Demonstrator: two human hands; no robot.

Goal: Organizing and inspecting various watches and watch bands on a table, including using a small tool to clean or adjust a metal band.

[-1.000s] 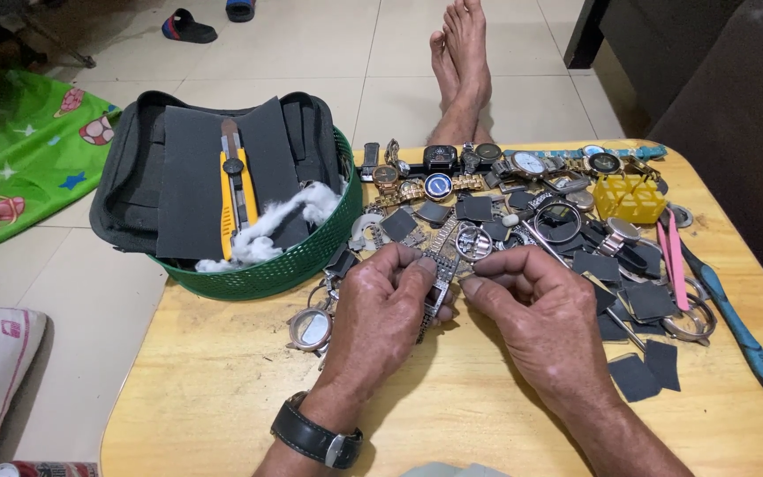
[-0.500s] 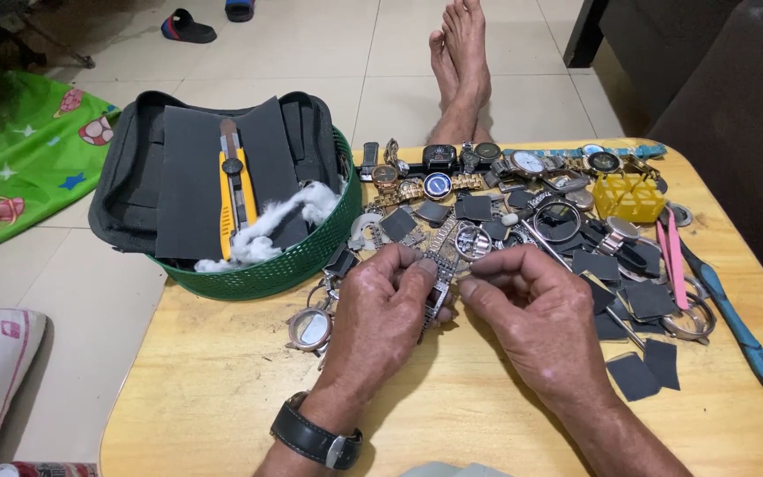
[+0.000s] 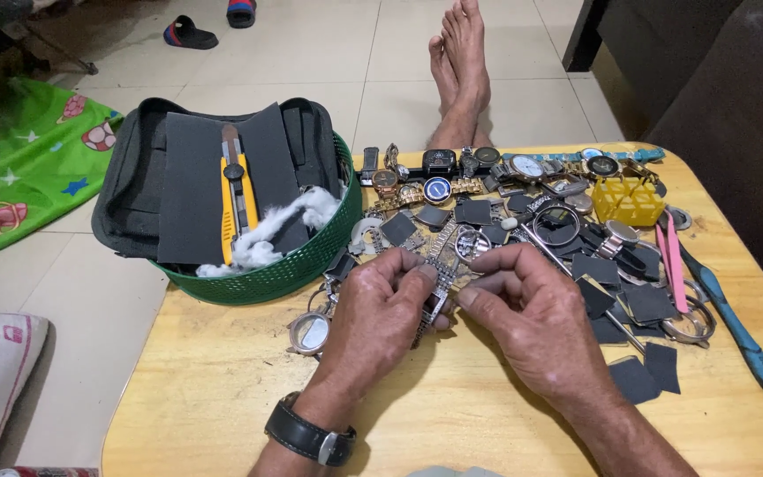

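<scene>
Both hands meet over the middle of the wooden table (image 3: 222, 389). The left hand (image 3: 380, 311) and right hand (image 3: 527, 309) pinch a metal watch bracelet (image 3: 436, 284) between closed fingertips. Beside them, a green basket (image 3: 298, 265) holds a black pouch (image 3: 134, 190), dark sandpaper sheets (image 3: 189, 181), a yellow utility knife (image 3: 233, 199) and white cotton (image 3: 311, 212).
</scene>
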